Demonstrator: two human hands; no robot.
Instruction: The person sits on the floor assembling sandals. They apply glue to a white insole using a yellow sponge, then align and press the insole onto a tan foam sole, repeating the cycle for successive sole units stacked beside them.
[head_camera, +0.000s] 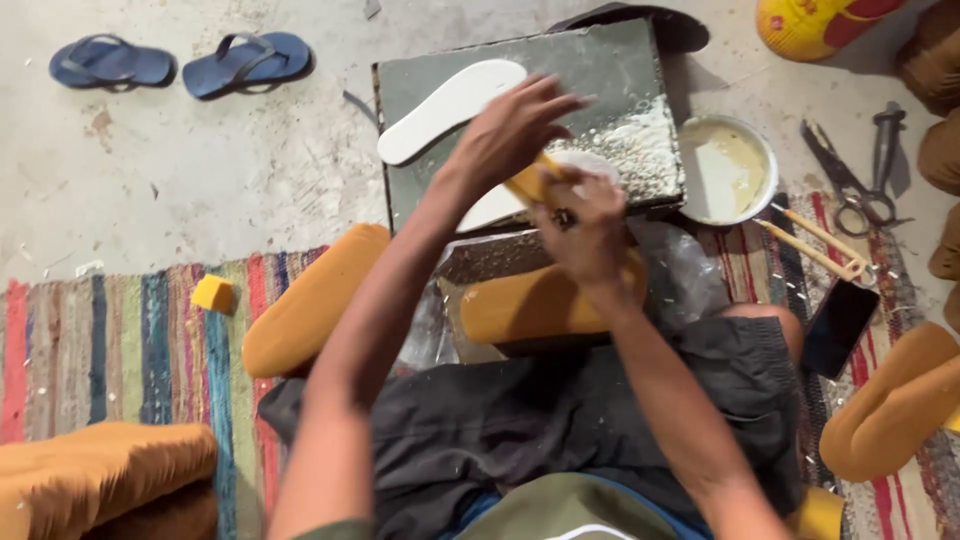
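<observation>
My left hand (510, 130) reaches forward over a grey work slab (610, 70) and covers the top of a small yellow piece (527, 183). Just below it, my right hand (585, 225) is closed around something small and dark at that same piece; what it grips is unclear. A white shoe insole (445, 110) lies on the slab's left part. A second white insole (495, 208) shows partly under my hands. An orange-brown foam sole (530, 305) rests near my lap.
A white bowl of cream glue (725, 170) stands right of the slab, with scissors (850, 170), wooden sticks (815, 245) and a dark phone (838, 325) nearby. Two blue flip-flops (180, 62) lie at back left. Orange foam pieces (310, 300) and a yellow block (213, 294) sit on a striped rug (110, 350).
</observation>
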